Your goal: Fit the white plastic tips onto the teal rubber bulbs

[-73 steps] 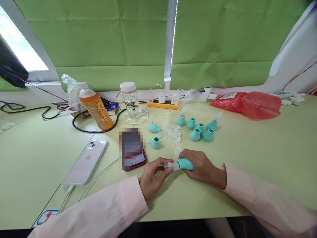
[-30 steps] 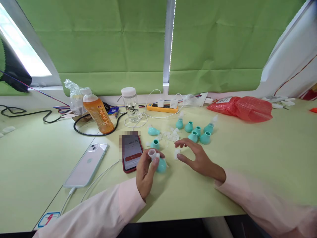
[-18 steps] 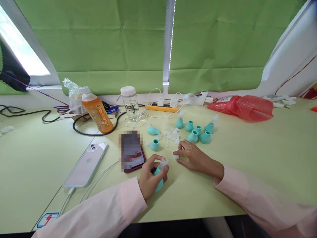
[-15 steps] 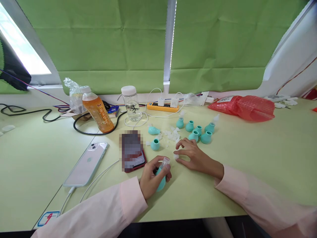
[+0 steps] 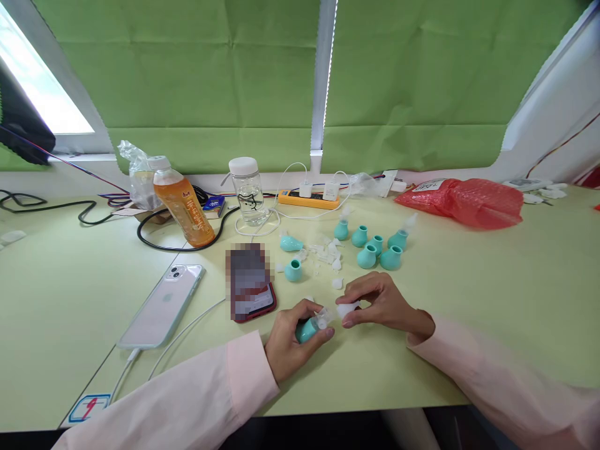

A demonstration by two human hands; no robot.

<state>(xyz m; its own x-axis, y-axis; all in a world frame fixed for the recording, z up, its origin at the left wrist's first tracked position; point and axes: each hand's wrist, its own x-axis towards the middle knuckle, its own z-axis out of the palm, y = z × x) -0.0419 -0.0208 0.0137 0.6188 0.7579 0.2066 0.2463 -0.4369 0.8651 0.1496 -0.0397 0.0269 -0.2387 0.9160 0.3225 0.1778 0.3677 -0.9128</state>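
My left hand (image 5: 293, 344) is wrapped round a teal nasal aspirator bulb (image 5: 307, 329), tilted to the right, with a clear plastic neck piece (image 5: 323, 317) in its mouth. Just right of that neck, my right hand (image 5: 382, 306) pinches a small white translucent nozzle tip (image 5: 347, 310) between thumb and fingers. A narrow gap seems to part the nozzle tip from the neck. Another white tip (image 5: 337, 284) lies on the table beyond my right fingers. Farther back are loose clear and white pieces (image 5: 323, 252), with an open teal bulb (image 5: 293, 270) to their left.
Several teal bulbs (image 5: 367, 256) stand behind my right hand, two with white tips. A phone in a red case (image 5: 253, 311) and a pale phone (image 5: 162, 306) lie left. Behind are an orange drink bottle (image 5: 185, 209), a clear jar (image 5: 250, 194), a power strip (image 5: 307, 200) and a red bag (image 5: 473, 203).
My right hand has drawn back toward me with the white nozzle tip, bringing it beside the neck piece. My left hand has tilted the bulb from nearly upright over to the right.
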